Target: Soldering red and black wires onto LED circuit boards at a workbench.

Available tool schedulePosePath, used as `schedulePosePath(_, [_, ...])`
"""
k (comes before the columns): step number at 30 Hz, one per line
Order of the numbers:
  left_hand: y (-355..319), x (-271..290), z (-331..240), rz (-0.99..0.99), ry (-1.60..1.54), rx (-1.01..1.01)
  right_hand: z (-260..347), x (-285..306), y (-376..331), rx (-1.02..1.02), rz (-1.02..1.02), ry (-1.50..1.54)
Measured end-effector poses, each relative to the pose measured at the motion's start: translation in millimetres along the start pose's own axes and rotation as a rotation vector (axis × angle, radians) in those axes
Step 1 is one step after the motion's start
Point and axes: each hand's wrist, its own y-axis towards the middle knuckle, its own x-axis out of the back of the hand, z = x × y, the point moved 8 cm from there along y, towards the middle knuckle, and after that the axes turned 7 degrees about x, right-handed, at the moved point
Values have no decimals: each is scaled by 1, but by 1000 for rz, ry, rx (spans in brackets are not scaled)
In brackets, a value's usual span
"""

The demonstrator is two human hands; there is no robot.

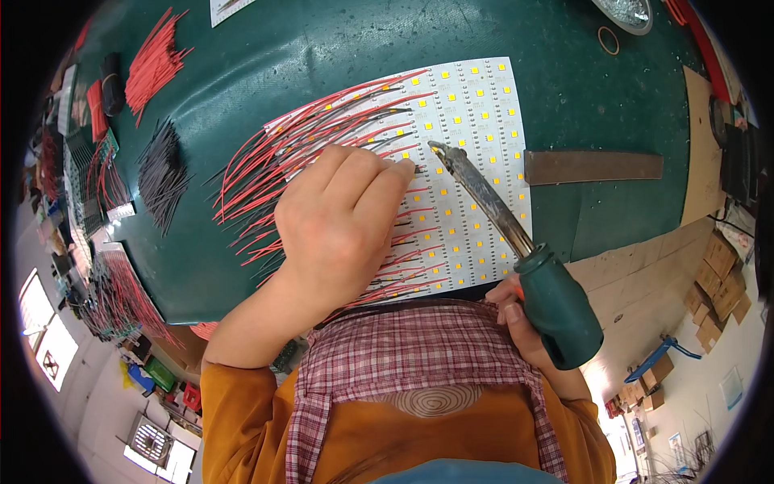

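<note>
A white LED board [496,121] with rows of small yellow LEDs lies on the green mat. Red and black wires [242,173] fan out to the left from its solder points. My left hand [334,214] is closed over the board, thumb and forefinger pinched around a thin wire whose dark end pokes out by the fingertips. My right hand [522,323] grips a soldering iron [558,306] by its green handle. The iron's dark metal shaft slants up and left, and its tip is just beside my left fingertips, at the board's surface; whether it touches cannot be seen.
Loose red wires [157,64] and black wires [164,173] lie in bundles on the green mat [234,48]. More wired boards [121,274] sit along the left edge. A flat brown strip [592,167] extends right of the board. A clear dish [627,12] stands at the far right.
</note>
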Motion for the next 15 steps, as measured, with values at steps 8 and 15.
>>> schedulePosePath(8, [-1,-8,-2,-38,107,-42,6,-12,-6,217,220,-254])
schedulePosePath(15, [0,-9,-4,-30,159,-39,9,-13,-3,254,169,-343])
